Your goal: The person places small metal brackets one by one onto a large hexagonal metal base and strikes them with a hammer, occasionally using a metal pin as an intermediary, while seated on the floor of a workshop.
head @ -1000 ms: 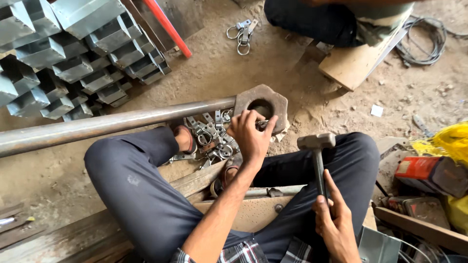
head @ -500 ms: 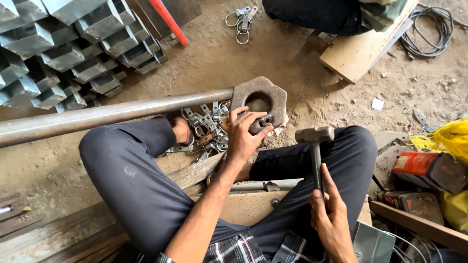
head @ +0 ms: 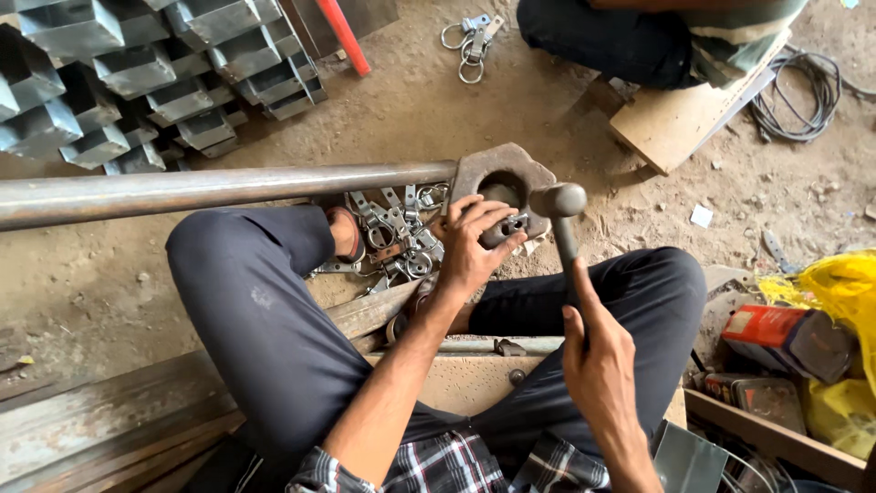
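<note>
Left grip (head: 470, 246) pinches small metal fitting (head: 511, 225) against heavy iron block (head: 502, 173), right grip (head: 598, 361) clamped low on hammer (head: 561, 215); rigid, likely slippery, head-heavy.

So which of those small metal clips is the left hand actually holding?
The one pinched in the left hand against the heavy holed block, right under the hammer head. The other clips lie loose in a pile on the ground beside the foot.
</note>
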